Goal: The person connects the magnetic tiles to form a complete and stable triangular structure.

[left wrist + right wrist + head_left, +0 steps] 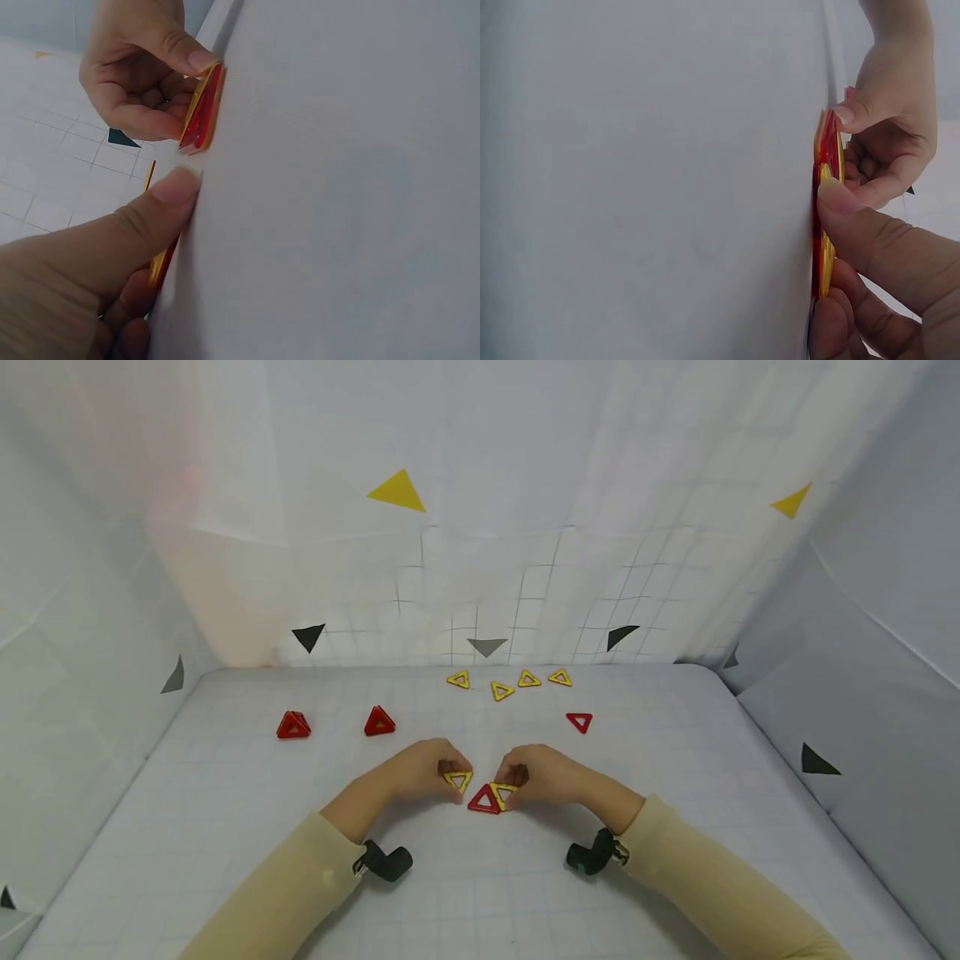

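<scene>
Between thumb and fingers, my left hand (pixel 420 768) pinches a yellow triangle tile (pixel 459 772) with a hollow middle. A second yellow triangle tile (pixel 497 794) is pinched in my right hand (pixel 547 773), close beside a red triangle tile (pixel 483 810) low on the table. In the left wrist view, the right hand's yellow tile leans at a narrow angle to red edges, and the left thumb (pixel 176 187) presses near its own tile. From the right wrist, the right thumb (pixel 840 196) lies on the yellow edge. Both hands are close together, low over the table.
Two red pyramid shapes (pixel 293 727) (pixel 379 722) stand at the left. Several yellow triangle tiles (pixel 502 691) lie near the back edge, and a red triangle tile (pixel 579 717) lies at the right. White sheet walls (pixel 495 585) with triangle marks enclose the table (pixel 480 902).
</scene>
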`<action>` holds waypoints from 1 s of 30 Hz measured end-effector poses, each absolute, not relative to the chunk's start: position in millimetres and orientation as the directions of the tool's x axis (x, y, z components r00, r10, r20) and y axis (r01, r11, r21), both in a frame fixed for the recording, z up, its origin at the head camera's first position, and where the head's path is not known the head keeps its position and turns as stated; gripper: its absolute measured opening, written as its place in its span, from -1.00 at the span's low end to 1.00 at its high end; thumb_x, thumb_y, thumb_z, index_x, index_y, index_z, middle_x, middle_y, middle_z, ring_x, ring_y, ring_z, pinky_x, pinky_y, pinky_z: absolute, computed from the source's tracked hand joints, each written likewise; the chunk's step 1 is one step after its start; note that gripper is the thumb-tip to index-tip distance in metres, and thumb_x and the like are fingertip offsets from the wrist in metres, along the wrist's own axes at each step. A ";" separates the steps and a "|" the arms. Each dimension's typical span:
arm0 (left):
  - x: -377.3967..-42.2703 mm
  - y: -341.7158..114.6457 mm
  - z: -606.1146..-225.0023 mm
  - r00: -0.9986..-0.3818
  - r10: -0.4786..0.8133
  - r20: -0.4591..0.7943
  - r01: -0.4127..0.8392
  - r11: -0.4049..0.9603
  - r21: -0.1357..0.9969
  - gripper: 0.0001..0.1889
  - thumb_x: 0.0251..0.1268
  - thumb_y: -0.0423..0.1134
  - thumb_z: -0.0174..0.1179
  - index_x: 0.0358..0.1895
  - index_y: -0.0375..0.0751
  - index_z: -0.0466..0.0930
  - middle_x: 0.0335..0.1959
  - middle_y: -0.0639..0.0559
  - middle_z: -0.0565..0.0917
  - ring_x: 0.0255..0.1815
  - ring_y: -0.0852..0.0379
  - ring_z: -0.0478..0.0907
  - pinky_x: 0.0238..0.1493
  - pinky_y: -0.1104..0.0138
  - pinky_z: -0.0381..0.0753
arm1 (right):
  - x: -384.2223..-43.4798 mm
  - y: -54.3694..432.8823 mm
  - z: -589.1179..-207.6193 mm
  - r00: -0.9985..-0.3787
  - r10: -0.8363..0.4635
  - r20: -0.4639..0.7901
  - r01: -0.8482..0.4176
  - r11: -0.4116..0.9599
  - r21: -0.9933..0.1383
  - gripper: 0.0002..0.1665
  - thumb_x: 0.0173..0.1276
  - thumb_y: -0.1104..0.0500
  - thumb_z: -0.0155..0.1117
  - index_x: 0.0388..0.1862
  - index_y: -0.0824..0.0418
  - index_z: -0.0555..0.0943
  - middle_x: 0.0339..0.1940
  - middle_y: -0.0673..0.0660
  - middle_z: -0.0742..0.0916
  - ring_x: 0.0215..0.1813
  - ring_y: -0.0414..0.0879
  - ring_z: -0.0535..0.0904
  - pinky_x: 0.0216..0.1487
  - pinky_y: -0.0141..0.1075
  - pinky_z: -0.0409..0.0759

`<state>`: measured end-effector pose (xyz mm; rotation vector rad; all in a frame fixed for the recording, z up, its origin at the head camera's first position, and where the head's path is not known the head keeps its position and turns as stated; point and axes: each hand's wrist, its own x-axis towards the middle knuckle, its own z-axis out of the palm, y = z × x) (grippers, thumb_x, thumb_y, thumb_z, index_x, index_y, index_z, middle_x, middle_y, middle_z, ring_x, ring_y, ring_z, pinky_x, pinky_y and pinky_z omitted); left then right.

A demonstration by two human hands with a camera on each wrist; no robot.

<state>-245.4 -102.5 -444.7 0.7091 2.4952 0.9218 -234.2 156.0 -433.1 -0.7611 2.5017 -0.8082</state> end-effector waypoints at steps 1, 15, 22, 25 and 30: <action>-244.3 -102.7 -444.0 -0.791 0.586 -0.176 0.330 0.650 0.685 -0.60 0.05 -0.11 0.55 0.01 0.04 0.73 -0.14 0.26 0.62 -0.09 0.22 0.54 0.10 0.24 0.54 | -234.6 155.9 -433.1 -0.770 -0.605 -0.203 -0.373 0.684 -0.627 -0.73 0.12 0.15 0.61 -0.23 -0.05 0.71 -0.34 -0.16 0.67 -0.23 -0.18 0.57 -0.11 -0.27 0.58; -236.3 -102.0 -442.8 -0.771 0.618 -0.152 0.353 0.614 0.705 -0.61 0.04 -0.12 0.56 0.00 0.07 0.75 -0.15 0.29 0.61 -0.08 0.26 0.52 0.10 0.23 0.51 | -241.2 154.3 -432.9 -0.750 -0.624 -0.220 -0.363 0.666 -0.652 -0.73 0.15 0.18 0.58 -0.18 -0.06 0.74 -0.29 -0.15 0.69 -0.20 -0.15 0.57 -0.08 -0.24 0.58; -235.2 -101.4 -444.7 -0.770 0.623 -0.140 0.360 0.605 0.710 -0.61 0.03 -0.10 0.56 -0.02 0.07 0.73 -0.12 0.28 0.61 -0.08 0.26 0.52 0.08 0.24 0.52 | -242.2 152.8 -431.0 -0.751 -0.627 -0.210 -0.370 0.661 -0.653 -0.72 0.16 0.20 0.57 -0.16 -0.03 0.75 -0.27 -0.14 0.68 -0.19 -0.16 0.57 -0.08 -0.25 0.59; -234.2 -100.9 -443.8 -0.772 0.620 -0.141 0.356 0.605 0.712 -0.62 0.04 -0.11 0.56 -0.03 0.05 0.73 -0.12 0.26 0.62 -0.08 0.24 0.52 0.07 0.21 0.52 | -243.0 152.7 -431.4 -0.750 -0.627 -0.212 -0.367 0.660 -0.656 -0.72 0.16 0.20 0.57 -0.15 -0.03 0.75 -0.26 -0.14 0.68 -0.18 -0.16 0.57 -0.08 -0.26 0.59; -233.6 -99.6 -444.9 -0.775 0.616 -0.142 0.355 0.610 0.709 -0.63 0.06 -0.10 0.54 -0.02 0.06 0.72 -0.13 0.25 0.61 -0.10 0.23 0.51 0.05 0.22 0.52 | -243.4 153.7 -432.2 -0.751 -0.622 -0.221 -0.359 0.666 -0.654 -0.71 0.16 0.20 0.57 -0.14 -0.04 0.75 -0.24 -0.14 0.68 -0.17 -0.16 0.57 -0.06 -0.26 0.59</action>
